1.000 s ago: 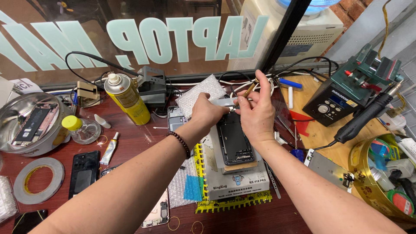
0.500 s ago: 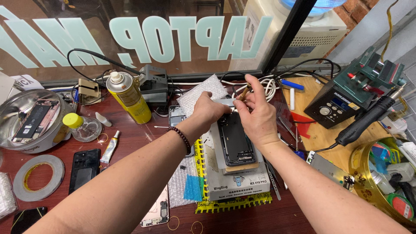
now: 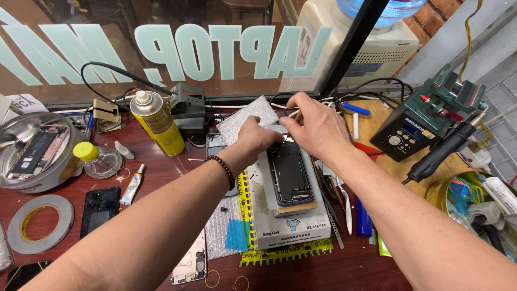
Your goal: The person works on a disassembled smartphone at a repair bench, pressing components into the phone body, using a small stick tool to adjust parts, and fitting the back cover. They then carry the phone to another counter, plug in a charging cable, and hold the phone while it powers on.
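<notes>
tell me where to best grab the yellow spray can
Grip the spray can around its middle, coming from the right or front. It stands upright with a round body; a black holder crowds its back right and a small jar sits to its left.

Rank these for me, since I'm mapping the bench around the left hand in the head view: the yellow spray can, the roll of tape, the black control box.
1. Yellow spray can, just left of the left hand.
2. Black control box, off to the right, beyond the right hand.
3. Roll of tape, far left, near the table's front edge.
</notes>
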